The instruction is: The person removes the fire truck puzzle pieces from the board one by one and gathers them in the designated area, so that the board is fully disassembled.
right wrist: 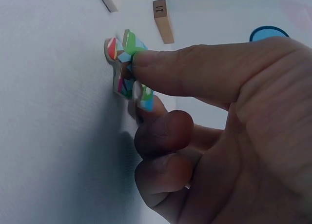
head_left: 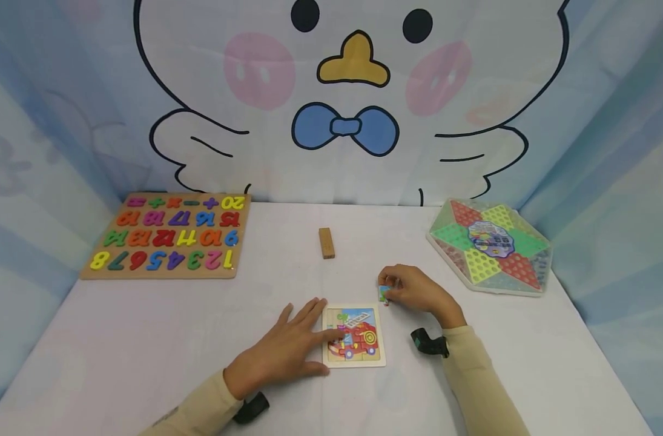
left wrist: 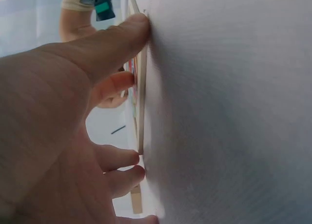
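In the head view a small wooden jigsaw puzzle [head_left: 358,364] with a pale frame and a red fire-engine picture lies on the table. My left hand [head_left: 284,348] rests along its left side, fingers straight and spread. One finger reaches onto the picture, and the thumb [left wrist: 134,31] is at the frame's edge in the left wrist view. Just past the puzzle's upper right corner, my right hand [head_left: 415,292] pinches a puzzle piece [right wrist: 125,57] between thumb and fingers. Green, blue and red print shows on the piece, close over the white cloth; the fingertips hide part of it.
A wooden block [head_left: 326,243] lies beyond the puzzle. At the back left is a number board [head_left: 186,274] with colourful numerals. A hexagonal box [head_left: 491,248] with patterned triangles stands at the back right. A printed curtain [head_left: 358,172] hangs behind the table.
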A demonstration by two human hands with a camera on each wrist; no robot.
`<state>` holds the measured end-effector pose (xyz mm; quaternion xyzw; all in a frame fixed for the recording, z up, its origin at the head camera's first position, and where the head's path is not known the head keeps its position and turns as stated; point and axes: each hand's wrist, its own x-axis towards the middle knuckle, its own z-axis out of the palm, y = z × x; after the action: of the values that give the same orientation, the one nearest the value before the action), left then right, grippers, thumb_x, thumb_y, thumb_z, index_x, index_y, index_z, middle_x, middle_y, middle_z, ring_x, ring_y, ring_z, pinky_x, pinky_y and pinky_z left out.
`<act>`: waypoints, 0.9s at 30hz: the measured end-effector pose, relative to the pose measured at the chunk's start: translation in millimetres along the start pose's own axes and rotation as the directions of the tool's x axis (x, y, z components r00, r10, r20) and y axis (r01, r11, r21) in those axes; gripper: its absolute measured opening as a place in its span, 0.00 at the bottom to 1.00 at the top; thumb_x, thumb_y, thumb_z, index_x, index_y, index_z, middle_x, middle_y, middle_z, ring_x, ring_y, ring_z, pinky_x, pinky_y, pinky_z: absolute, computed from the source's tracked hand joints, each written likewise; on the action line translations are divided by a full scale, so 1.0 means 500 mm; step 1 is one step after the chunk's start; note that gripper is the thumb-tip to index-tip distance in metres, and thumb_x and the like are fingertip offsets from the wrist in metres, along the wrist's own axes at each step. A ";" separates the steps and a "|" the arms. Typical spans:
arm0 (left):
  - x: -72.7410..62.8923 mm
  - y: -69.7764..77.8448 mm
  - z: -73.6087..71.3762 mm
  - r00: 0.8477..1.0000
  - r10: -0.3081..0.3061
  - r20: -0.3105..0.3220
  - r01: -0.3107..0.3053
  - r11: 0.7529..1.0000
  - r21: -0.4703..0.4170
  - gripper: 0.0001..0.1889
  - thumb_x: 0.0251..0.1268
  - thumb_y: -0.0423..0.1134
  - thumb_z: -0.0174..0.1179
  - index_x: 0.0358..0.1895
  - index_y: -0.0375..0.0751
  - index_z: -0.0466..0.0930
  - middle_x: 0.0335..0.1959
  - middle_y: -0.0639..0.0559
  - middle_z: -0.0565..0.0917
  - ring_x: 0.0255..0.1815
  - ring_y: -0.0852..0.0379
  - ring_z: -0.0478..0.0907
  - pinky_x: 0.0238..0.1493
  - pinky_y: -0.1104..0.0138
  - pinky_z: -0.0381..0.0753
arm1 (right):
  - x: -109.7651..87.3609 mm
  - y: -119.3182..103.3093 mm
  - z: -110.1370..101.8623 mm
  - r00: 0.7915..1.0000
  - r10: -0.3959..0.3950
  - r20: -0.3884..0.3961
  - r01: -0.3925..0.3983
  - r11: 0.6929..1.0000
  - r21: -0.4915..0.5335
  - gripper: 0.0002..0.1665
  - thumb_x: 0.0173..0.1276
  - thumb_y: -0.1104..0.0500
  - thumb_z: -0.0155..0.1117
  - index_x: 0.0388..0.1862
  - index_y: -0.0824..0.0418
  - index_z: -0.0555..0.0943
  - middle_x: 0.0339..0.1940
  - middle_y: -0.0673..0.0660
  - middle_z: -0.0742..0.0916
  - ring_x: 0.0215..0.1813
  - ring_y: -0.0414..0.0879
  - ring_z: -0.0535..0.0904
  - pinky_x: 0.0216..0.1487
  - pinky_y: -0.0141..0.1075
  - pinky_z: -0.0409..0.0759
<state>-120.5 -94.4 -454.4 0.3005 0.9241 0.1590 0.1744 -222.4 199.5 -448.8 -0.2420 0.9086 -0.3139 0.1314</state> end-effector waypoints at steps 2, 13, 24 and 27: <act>0.001 -0.001 0.001 1.000 0.008 -0.002 -0.008 1.000 0.003 0.33 0.62 0.62 0.68 0.72 0.66 0.74 0.82 0.39 0.55 0.83 0.40 0.47 0.75 0.33 0.47 | 0.001 -0.001 0.002 1.000 0.002 -0.004 -0.003 1.000 -0.016 0.09 0.64 0.71 0.68 0.39 0.58 0.83 0.33 0.51 0.80 0.37 0.46 0.73 0.41 0.41 0.73; -0.008 -0.017 -0.010 0.999 0.039 -0.033 -0.037 0.997 0.063 0.32 0.60 0.60 0.71 0.69 0.66 0.77 0.79 0.40 0.61 0.81 0.40 0.53 0.74 0.33 0.51 | 0.007 -0.006 0.011 1.000 0.029 0.009 -0.029 0.999 -0.045 0.09 0.64 0.70 0.70 0.41 0.59 0.83 0.36 0.53 0.82 0.41 0.47 0.76 0.44 0.43 0.76; -0.016 -0.020 -0.024 1.000 0.002 -0.023 -0.002 1.000 0.008 0.31 0.58 0.53 0.75 0.67 0.60 0.80 0.78 0.37 0.61 0.80 0.37 0.54 0.73 0.33 0.52 | 0.006 -0.021 0.011 1.000 0.031 0.007 -0.030 0.991 -0.132 0.09 0.65 0.69 0.69 0.43 0.60 0.83 0.37 0.54 0.82 0.40 0.48 0.76 0.45 0.45 0.77; -0.015 -0.013 -0.025 1.000 -0.018 -0.006 0.018 1.000 -0.021 0.30 0.58 0.52 0.75 0.66 0.59 0.81 0.79 0.35 0.60 0.81 0.36 0.53 0.73 0.33 0.53 | 0.004 -0.039 0.015 1.000 0.029 -0.003 -0.029 0.983 -0.180 0.09 0.67 0.68 0.68 0.45 0.60 0.83 0.38 0.54 0.81 0.40 0.48 0.76 0.44 0.45 0.77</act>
<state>-123.2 -106.4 -444.0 0.2899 0.9256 0.1681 0.1759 -214.5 181.3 -442.2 -0.2395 0.9368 -0.2284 0.1135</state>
